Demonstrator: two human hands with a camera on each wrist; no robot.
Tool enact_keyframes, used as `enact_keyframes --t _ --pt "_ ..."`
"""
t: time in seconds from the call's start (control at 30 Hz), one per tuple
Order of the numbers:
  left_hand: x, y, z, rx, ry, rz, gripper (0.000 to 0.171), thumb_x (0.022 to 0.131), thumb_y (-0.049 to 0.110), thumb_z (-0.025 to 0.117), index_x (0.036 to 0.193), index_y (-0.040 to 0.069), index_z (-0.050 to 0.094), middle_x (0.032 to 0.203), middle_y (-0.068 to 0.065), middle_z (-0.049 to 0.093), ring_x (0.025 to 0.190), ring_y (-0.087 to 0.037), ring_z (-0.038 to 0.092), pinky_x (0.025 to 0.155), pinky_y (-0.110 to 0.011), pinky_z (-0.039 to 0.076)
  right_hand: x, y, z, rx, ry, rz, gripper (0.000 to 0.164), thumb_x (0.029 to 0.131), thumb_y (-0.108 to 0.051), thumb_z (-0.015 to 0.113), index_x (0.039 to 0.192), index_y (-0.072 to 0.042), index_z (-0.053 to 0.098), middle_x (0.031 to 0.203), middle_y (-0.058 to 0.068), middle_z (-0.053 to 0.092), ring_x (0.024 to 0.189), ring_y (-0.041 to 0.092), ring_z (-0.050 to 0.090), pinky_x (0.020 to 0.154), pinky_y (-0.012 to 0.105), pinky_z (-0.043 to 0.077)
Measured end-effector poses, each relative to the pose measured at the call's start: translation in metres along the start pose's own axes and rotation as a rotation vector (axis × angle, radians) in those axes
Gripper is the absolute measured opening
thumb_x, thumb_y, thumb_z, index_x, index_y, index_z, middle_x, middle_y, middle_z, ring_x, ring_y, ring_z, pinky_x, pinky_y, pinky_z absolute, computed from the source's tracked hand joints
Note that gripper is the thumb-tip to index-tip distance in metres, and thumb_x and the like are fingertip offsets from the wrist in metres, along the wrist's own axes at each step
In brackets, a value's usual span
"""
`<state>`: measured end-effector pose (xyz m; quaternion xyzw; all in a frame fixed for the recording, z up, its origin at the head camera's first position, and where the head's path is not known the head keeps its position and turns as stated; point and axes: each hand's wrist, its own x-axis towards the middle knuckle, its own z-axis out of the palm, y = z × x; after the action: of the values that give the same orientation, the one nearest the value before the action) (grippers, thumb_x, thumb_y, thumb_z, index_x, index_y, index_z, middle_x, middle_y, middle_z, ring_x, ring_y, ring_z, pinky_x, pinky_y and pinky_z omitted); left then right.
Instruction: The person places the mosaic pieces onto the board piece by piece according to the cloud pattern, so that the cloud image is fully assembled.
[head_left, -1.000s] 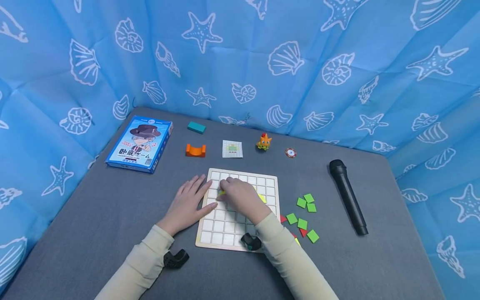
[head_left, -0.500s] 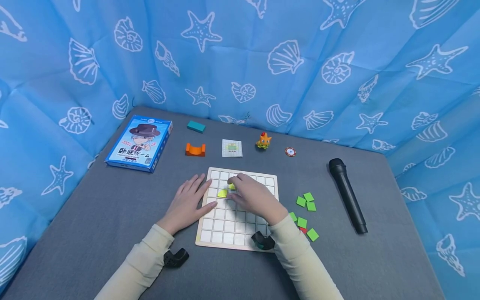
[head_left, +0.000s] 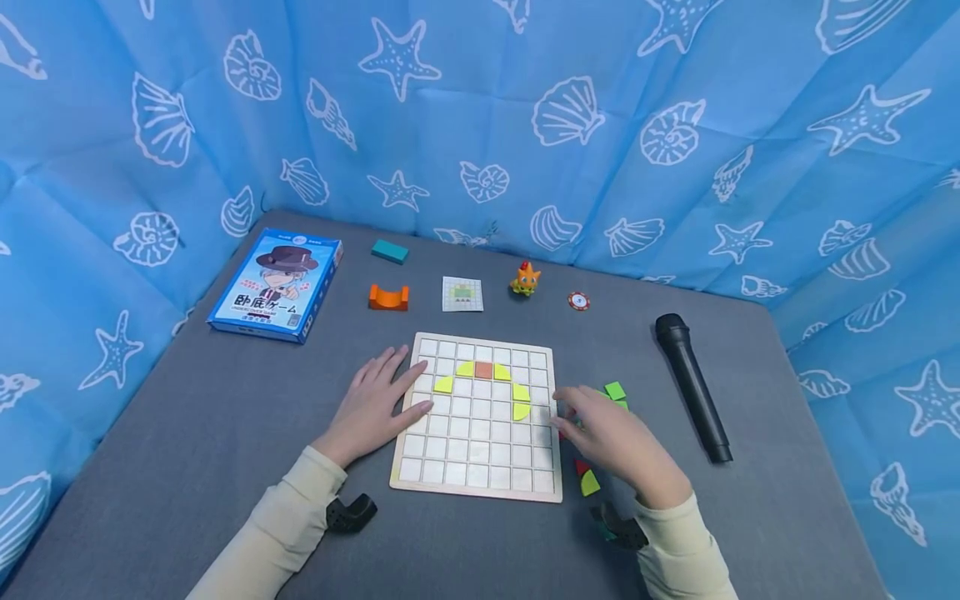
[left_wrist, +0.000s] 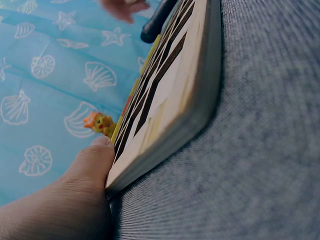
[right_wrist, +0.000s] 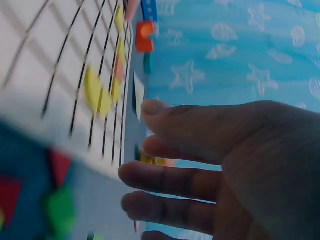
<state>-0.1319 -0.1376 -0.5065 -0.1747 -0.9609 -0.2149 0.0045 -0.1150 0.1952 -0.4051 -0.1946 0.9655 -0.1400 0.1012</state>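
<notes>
Six yellow pieces (head_left: 521, 392), one board (head_left: 457, 450), one card (head_left: 462, 294) and one microphone (head_left: 693, 387) show.

I'm remotely viewing a creased cream left sleeve (head_left: 279, 518) left of the board (head_left: 478, 452) and a matching right sleeve (head_left: 684, 546) to its right. The left wrist camera (head_left: 351, 514) is showing curved and black; the right wrist camera (head_left: 627, 532) is matching it, with a teal patch (head_left: 606, 532).

The head camera looks forward and down from above, covering the whole grid board (head_left: 459, 450). Both wrist cameras sit low, close and rolled sideways: the left faces across the board past the left hand (head_left: 378, 408), the right past the right hand (head_left: 618, 437). All views share board and curtain (head_left: 480, 125).
</notes>
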Motion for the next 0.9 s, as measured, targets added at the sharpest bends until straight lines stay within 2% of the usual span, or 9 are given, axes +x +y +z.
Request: enact_keyframes --t 0.17,0.37,0.5,0.7,0.9 --pt "-0.001 -0.001 0.002 0.002 0.011 0.006 0.069 0.092 0.064 0.043 0.149 0.026 0.035 0.159 -0.009 0.022 0.146 -0.031 0.017 0.114 -0.056 0.015 -0.033 0.017 0.005 0.038 -0.007 0.101 0.031 0.089 -0.020 0.069 0.116 -0.009 0.062 0.088 -0.002 0.060 0.068 0.007 0.048 0.056 0.025 0.042" --pt "0.000 -0.001 0.002 0.000 0.003 0.002 0.070 0.092 0.065 0.042 0.150 0.027 0.034 0.159 -0.008 0.021 0.146 -0.030 0.015 0.114 -0.056 0.015 -0.060 0.022 0.018 0.066 -0.042 0.195 0.026 0.084 -0.021 0.074 0.106 -0.010 0.064 0.082 -0.004 0.054 0.069 0.008 0.046 0.058 0.027 0.041" --pt "0.000 -0.002 0.001 -0.002 0.003 -0.004 0.070 0.092 0.065 0.043 0.150 0.026 0.034 0.159 -0.008 0.021 0.146 -0.031 0.015 0.114 -0.056 0.015 -0.067 0.019 0.027 0.057 -0.042 0.231 0.026 0.079 -0.023 0.078 0.097 -0.013 0.062 0.080 -0.004 0.053 0.069 0.009 0.046 0.059 0.028 0.041" --pt "0.000 -0.001 -0.001 0.005 -0.014 -0.007 0.069 0.092 0.064 0.043 0.150 0.026 0.034 0.159 -0.009 0.020 0.146 -0.032 0.015 0.114 -0.057 0.015 -0.070 0.011 0.037 -0.005 -0.042 0.233 0.028 0.077 -0.023 0.080 0.092 -0.016 0.057 0.076 -0.005 0.049 0.066 0.009 0.042 0.057 0.027 0.037" --pt "0.000 0.001 -0.001 0.004 -0.006 -0.002 0.069 0.092 0.063 0.045 0.150 0.026 0.035 0.159 -0.008 0.021 0.146 -0.031 0.015 0.114 -0.056 0.015 -0.070 0.002 0.044 -0.011 -0.044 0.279 0.031 0.080 -0.020 0.078 0.099 -0.013 0.054 0.071 -0.004 0.045 0.060 0.010 0.041 0.053 0.025 0.033"
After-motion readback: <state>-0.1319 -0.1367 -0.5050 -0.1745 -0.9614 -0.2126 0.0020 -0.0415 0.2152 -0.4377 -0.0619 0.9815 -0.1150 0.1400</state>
